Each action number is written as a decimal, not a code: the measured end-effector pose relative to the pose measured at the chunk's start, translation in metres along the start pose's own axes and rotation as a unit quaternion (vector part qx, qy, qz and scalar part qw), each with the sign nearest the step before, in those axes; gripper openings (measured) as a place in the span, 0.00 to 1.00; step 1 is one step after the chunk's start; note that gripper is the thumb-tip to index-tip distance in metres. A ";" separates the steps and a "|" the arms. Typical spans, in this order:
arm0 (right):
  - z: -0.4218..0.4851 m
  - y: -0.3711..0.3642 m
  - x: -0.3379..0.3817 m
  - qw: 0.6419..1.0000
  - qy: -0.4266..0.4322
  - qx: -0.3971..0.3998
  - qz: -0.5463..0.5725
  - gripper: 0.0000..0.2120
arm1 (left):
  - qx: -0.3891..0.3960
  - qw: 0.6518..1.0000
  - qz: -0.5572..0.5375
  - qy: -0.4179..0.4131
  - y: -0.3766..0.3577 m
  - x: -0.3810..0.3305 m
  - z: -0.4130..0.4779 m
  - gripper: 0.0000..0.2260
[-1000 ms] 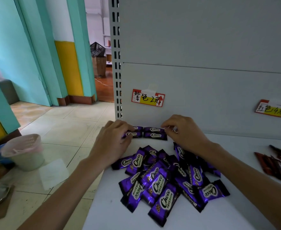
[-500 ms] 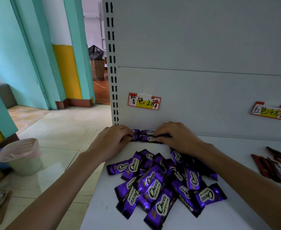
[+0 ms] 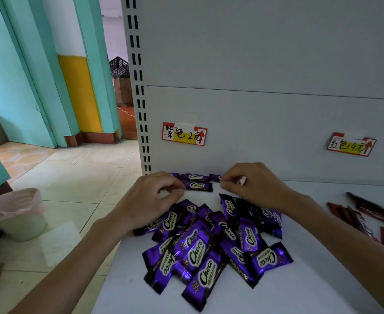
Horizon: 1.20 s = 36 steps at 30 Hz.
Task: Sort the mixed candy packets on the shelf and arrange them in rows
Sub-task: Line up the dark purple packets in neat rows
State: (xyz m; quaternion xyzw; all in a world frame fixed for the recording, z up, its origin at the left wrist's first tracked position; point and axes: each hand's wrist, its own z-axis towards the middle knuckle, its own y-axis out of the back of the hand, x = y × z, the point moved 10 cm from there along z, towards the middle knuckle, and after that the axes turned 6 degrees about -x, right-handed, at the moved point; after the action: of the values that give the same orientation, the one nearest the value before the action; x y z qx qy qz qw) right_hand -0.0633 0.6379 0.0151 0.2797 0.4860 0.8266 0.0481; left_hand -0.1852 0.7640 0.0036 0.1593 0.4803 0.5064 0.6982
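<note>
Hands part, exposing started rows
Left hand (image 3: 150, 200) grip curled on near row (image 3: 197, 186), right hand (image 3: 252, 186) pinching far row (image 3: 194, 177) end; pile (image 3: 209, 245) remains

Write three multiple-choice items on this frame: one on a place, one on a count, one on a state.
1. Where do the red packets lie?
A. In the bin on the floor
B. Under the purple pile
C. On the right side of the shelf

2. How many price tags are taped to the back panel?
A. One
B. Two
C. Four

3. How do the purple packets nearest the camera lie?
A. In a loose, overlapping pile
B. Upright in a box
C. In one neat single row

Answers:
1. C: the red packets lie flat on the white shelf, right of the purple ones.
2. B: one price tag is at the left of the back panel and a second price tag is at the right.
3. A: the purple packets cross and overlap at many angles.
</note>
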 end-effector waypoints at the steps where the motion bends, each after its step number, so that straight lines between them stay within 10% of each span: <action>1: -0.008 -0.003 0.002 0.999 -0.005 0.034 0.013 0.10 | 0.013 1.000 -0.002 0.002 -0.002 -0.003 -0.006 0.12; 19: -0.042 0.020 -0.034 0.984 -0.141 0.109 0.018 0.10 | 0.084 0.995 -0.031 0.045 -0.024 -0.022 -0.022 0.16; 27: -0.019 0.040 -0.029 0.957 -0.163 -0.049 0.235 0.13 | -0.067 0.981 -0.153 0.102 0.009 -0.009 0.003 0.16; 36: -0.015 0.008 -0.025 0.984 -0.098 -0.028 -0.148 0.06 | -0.007 0.998 0.018 0.065 0.016 0.028 -0.004 0.09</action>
State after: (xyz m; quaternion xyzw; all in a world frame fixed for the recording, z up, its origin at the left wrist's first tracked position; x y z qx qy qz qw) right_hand -0.0485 0.6128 0.0057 0.2828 0.4921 0.7920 0.2250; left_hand -0.1968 0.7934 -0.0016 0.1295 0.5183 0.5317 0.6572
